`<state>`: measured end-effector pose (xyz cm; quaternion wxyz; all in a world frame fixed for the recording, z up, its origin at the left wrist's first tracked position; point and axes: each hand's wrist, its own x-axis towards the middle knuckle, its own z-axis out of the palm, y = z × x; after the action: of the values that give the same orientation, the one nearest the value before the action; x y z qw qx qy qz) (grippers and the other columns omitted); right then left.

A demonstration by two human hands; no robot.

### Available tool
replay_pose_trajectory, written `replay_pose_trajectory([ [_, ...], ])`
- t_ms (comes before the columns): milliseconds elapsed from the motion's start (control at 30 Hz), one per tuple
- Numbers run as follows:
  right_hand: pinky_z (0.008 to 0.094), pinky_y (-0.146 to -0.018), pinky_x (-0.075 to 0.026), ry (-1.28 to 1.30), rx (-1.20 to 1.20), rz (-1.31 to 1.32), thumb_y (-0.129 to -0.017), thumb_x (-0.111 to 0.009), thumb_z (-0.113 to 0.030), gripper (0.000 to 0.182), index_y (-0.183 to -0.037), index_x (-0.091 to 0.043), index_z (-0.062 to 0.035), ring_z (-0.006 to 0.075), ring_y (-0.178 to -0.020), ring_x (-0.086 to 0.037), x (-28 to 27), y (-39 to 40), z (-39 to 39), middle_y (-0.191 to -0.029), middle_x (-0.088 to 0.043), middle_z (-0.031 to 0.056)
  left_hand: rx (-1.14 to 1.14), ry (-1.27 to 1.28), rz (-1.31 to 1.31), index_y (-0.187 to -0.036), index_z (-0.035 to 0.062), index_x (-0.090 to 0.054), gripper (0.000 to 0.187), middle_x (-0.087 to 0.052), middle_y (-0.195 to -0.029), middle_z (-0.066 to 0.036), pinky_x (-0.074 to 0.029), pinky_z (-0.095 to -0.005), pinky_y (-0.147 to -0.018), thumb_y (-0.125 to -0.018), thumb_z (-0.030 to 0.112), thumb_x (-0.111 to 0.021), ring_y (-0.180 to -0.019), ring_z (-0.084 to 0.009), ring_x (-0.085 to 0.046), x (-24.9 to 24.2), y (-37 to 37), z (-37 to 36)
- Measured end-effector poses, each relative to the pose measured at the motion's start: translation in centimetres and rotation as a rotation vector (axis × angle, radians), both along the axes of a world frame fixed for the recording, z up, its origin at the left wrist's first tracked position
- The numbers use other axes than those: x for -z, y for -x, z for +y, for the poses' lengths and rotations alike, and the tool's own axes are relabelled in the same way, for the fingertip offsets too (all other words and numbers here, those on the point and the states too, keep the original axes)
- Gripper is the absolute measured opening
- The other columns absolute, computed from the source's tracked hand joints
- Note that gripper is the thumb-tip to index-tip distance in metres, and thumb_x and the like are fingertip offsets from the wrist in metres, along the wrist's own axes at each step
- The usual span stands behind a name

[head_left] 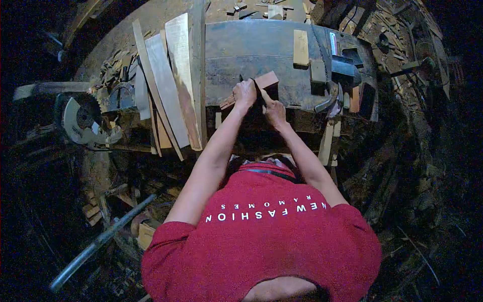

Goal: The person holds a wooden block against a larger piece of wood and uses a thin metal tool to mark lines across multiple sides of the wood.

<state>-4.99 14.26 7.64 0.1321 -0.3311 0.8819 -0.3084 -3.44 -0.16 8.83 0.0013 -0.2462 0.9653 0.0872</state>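
Observation:
Near the front edge of the dark workbench (236, 45), my left hand (245, 92) is closed around a reddish wooden piece (227, 102), whose end sticks out at the left. My right hand (274, 111) is just to the right and slightly nearer to me. Its index finger points along a narrow dark edge beside a pinkish wood block (266, 79); its other fingers are curled, and what they hold, if anything, is too small to make out. The block rests on the bench just beyond both hands.
Long boards (168, 85) lean at the bench's left, near a circular saw blade (83, 118). A pale block (301, 48), a smaller block (318, 71) and a blue-grey tool (343, 66) lie at the right. A metal pipe (103, 241) is at lower left.

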Motion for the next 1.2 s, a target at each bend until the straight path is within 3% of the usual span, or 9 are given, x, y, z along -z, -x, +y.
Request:
replay_pose_trajectory([
  [67,0.0491,-0.058,-0.044,0.008,-0.003,-0.031,-0.072,-0.059,-0.010,0.063,-0.129,-0.036,-0.0225,0.0409,-0.065,-0.056,-0.8,-0.4,1.4,-0.068,-0.056,0.0232,0.038,0.006,-0.004,-0.072,0.0023,-0.063,0.009,-0.063,-0.071,-0.019,-0.052,-0.0406,-0.057,-0.070,0.007,-0.055,-0.069,-0.0336,-0.064,1.4,0.2,-0.3],
  [267,0.0475,-0.062,-0.045,0.033,0.008,-0.157,-0.073,-0.057,-0.007,0.061,-0.129,-0.037,-0.0211,0.0402,-0.071,-0.057,-1.7,-4.4,7.4,-0.073,-0.058,0.0237,-0.050,-0.017,-0.038,-0.073,0.0028,-0.064,0.010,-0.064,-0.074,-0.020,-0.052,-0.0406,-0.058,-0.070,0.007,-0.056,-0.071,-0.0331,-0.064,-1.7,0.3,0.6],
  [367,0.0475,-0.062,-0.045,-0.054,0.014,-0.166,-0.074,-0.056,-0.008,0.058,-0.127,-0.039,-0.0207,0.0402,-0.073,-0.057,-2.7,-3.0,4.8,-0.075,-0.058,0.0243,-0.033,-0.012,-0.018,-0.073,0.0029,-0.064,0.010,-0.064,-0.074,-0.019,-0.052,-0.0401,-0.060,-0.071,0.008,-0.055,-0.071,-0.0329,-0.064,-1.0,0.1,0.5],
  [500,0.0482,-0.060,-0.045,0.062,0.004,-0.069,-0.074,-0.058,-0.011,0.058,-0.127,-0.039,-0.0235,0.0408,-0.068,-0.056,-0.8,0.2,0.0,-0.074,-0.057,0.0245,-0.036,-0.013,-0.033,-0.074,0.0028,-0.064,0.011,-0.064,-0.075,-0.019,-0.052,-0.0401,-0.061,-0.072,0.008,-0.054,-0.072,-0.0330,-0.064,-2.0,-0.1,0.6],
  [633,0.0482,-0.057,-0.047,0.061,-0.014,0.051,-0.077,-0.056,-0.014,0.055,-0.128,-0.039,-0.0234,0.0394,-0.063,-0.058,-0.5,-0.6,1.7,-0.069,-0.059,0.0199,-0.014,0.000,-0.031,-0.076,0.0027,-0.064,0.012,-0.064,-0.076,-0.019,-0.052,-0.0404,-0.062,-0.072,0.008,-0.054,-0.072,-0.0333,-0.064,-1.0,0.1,0.2],
  [700,0.0480,-0.057,-0.047,-0.053,-0.023,-0.037,-0.076,-0.055,-0.013,0.055,-0.128,-0.038,-0.0220,0.0383,-0.063,-0.059,-0.7,-2.4,4.2,-0.070,-0.060,0.0205,-0.018,-0.013,-0.053,-0.076,0.0027,-0.064,0.012,-0.064,-0.076,-0.019,-0.052,-0.0405,-0.062,-0.072,0.008,-0.054,-0.072,-0.0333,-0.064,-1.4,0.0,0.4],
  [800,0.0475,-0.057,-0.047,-0.021,-0.012,-0.086,-0.076,-0.056,-0.012,0.056,-0.128,-0.038,-0.0208,0.0372,-0.062,-0.059,-1.8,-4.2,6.9,-0.069,-0.059,0.0218,-0.042,-0.032,-0.070,-0.076,0.0025,-0.064,0.012,-0.064,-0.076,-0.019,-0.052,-0.0405,-0.062,-0.072,0.008,-0.054,-0.073,-0.0330,-0.064,-1.5,0.4,0.3],
  [1033,0.0490,-0.057,-0.046,-0.002,-0.007,0.040,-0.075,-0.058,-0.017,0.055,-0.126,-0.040,-0.0239,0.0379,-0.062,-0.058,-0.2,-0.1,0.3,-0.068,-0.059,0.0201,0.009,-0.027,0.016,-0.071,0.0024,-0.064,0.010,-0.063,-0.074,-0.020,-0.052,-0.0403,-0.060,-0.070,0.008,-0.055,-0.071,-0.0331,-0.064,-0.7,-0.3,0.1],
  [1200,0.0485,-0.060,-0.046,-0.019,0.015,-0.082,-0.074,-0.058,-0.013,0.058,-0.128,-0.039,-0.0226,0.0391,-0.065,-0.058,-1.8,-2.3,3.6,-0.071,-0.059,0.0220,-0.002,-0.032,-0.022,-0.069,0.0022,-0.064,0.010,-0.063,-0.072,-0.019,-0.052,-0.0403,-0.060,-0.069,0.008,-0.056,-0.069,-0.0328,-0.064,-1.3,0.2,0.1],
])
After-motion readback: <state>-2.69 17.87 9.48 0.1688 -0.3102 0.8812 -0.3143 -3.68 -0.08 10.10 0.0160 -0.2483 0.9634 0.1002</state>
